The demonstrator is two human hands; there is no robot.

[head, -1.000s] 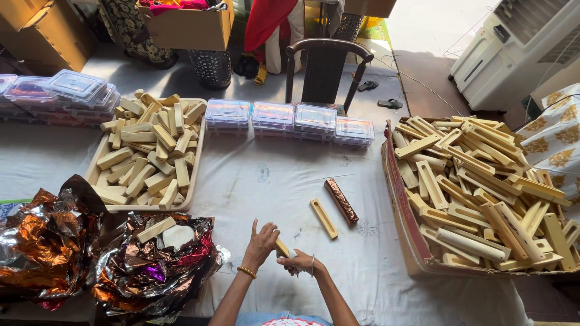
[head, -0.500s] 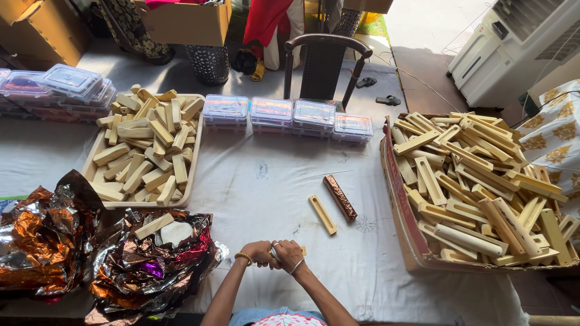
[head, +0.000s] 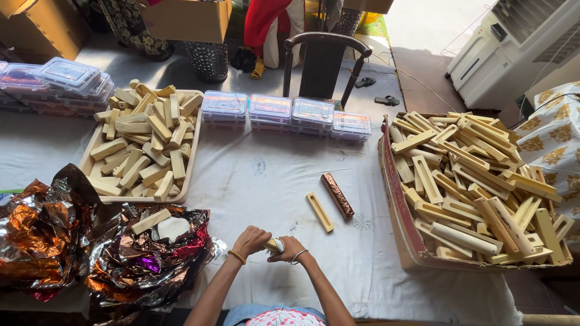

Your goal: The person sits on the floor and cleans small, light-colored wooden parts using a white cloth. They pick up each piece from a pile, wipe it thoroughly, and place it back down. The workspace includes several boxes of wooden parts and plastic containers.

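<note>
Wooden bars fill the cardboard box point(head: 411, 253) at right and a tray point(head: 90, 181) at left, bare; one foil-wrapped bar point(head: 337, 195) lies finished. At the white-clothed table's near edge, left hand point(head: 251, 240) and right hand point(head: 289, 247) clasp another bar point(head: 273, 244).

A small packing workshop: trays point(head: 90, 158) of wooden sticks point(head: 158, 130), stacked plastic boxes point(head: 270, 109).

Both forearms are bare. The left hand point(head: 252, 239) wears a beaded bracelet at the wrist; the right hand point(head: 289, 249) wears a thin metal bangle.
</note>
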